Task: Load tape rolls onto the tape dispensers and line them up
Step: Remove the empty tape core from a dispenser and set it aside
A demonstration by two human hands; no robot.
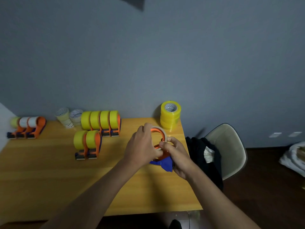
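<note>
A wooden table (49, 171) is seen from above, set against a grey wall (148, 55). Above the table's right part, an orange-and-blue dispenser (162, 160) is held between both hands. The left hand (142, 145) is curled over the top of a pale tape roll (162, 130) seated on the dispenser's orange hoop, fingers wrapped round the roll's rim. The right hand (177, 156) is closed round the dispenser's blue handle, with thumb and forefinger pinched at the hoop's lower edge. Whether the roll is fully seated cannot be told.

At the far right corner a stack of yellow rolls (170, 115) stands upright. At the far centre a row of four loaded dispensers (100, 122) is lined up side by side, yellow rolls touching; just in front, a pair of loaded dispensers (87, 143) stands likewise. At the far left, a row of three dispensers (27, 127) carries white and yellow rolls. Between the left row and the centre row, two stacks of clear rolls (69, 117) stand against the wall.

Beside the table's right edge, a pale chair (231, 146) holds dark clothing (203, 156).
</note>
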